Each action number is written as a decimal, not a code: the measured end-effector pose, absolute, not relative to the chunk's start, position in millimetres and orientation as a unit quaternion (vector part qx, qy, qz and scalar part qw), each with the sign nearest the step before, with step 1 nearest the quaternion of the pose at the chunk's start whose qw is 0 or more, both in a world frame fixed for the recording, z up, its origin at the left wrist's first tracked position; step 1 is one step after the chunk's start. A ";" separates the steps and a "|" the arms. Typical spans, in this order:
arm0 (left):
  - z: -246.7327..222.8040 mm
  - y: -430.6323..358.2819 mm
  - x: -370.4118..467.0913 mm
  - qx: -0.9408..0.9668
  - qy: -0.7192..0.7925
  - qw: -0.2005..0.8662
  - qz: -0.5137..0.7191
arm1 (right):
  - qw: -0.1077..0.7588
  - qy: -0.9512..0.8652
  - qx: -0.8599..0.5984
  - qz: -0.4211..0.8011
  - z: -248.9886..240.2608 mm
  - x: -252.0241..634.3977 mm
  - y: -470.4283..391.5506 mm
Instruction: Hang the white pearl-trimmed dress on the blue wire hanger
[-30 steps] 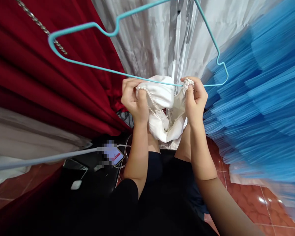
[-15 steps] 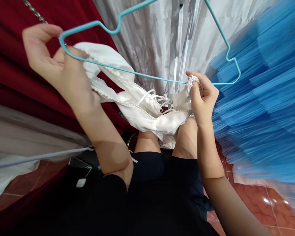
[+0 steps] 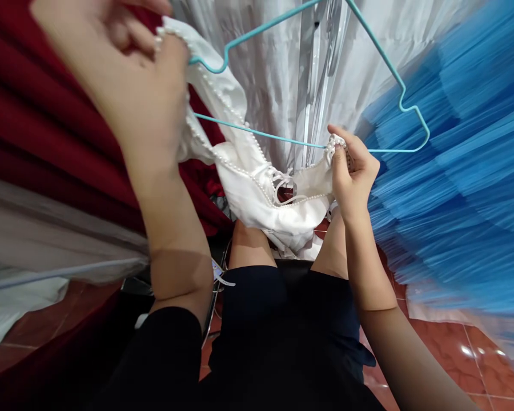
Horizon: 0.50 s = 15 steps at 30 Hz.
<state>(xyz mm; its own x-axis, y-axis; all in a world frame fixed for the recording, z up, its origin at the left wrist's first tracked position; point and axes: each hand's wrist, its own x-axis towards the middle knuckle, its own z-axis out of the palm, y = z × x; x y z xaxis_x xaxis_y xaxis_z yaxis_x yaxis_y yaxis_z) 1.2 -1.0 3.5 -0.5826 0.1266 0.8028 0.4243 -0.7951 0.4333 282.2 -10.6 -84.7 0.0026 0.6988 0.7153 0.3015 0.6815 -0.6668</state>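
A white dress with pearl-beaded edges and lacing hangs between my hands, over my knees. My left hand, raised at the upper left and slightly blurred, grips its left beaded strap. The light blue hanger has its left end inside that strap, hidden behind the hand and cloth. My right hand pinches the other beaded strap against the hanger's bottom bar. The hanger's right end sticks out bare beyond that hand. The hook is out of frame at the top.
Blue layered tulle fills the right side. Dark red fabric hangs at the left, and white drapes hang behind a metal post. Red tiles cover the floor.
My left hand has moved up and right, drawing the left strap over the hanger's left end, which was bare before. My right hand has stayed almost still.
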 end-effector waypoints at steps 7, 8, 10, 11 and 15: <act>-3.8 -8.6 56.0 -0.614 -0.335 0.144 -0.700 | 0.608 -0.693 -0.356 0.149 -88.5 283.4 -9.9; -4.7 -12.0 59.5 -0.649 -0.345 0.160 -0.659 | 0.607 -0.695 -0.355 0.146 -88.6 284.5 -9.7; -9.4 -18.4 71.5 -0.707 -0.344 0.169 -0.595 | 0.605 -0.697 -0.357 0.143 -88.2 286.2 -9.6; -13.7 -20.7 80.6 -0.729 -0.335 0.153 -0.577 | 0.603 -0.697 -0.360 0.144 -87.8 286.6 -9.8; -44.4 -20.1 121.7 -0.765 -0.329 -0.044 -0.551 | 0.597 -0.697 -0.368 0.149 -87.7 285.8 -11.0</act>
<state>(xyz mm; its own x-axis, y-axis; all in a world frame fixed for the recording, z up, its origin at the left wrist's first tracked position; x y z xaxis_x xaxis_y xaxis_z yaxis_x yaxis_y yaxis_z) 121.7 -20.1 -44.4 0.1753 0.5532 0.8144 0.4551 -0.7791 0.4312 285.8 -11.0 -87.7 -0.0154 0.6906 0.7230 0.3358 0.6847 -0.6469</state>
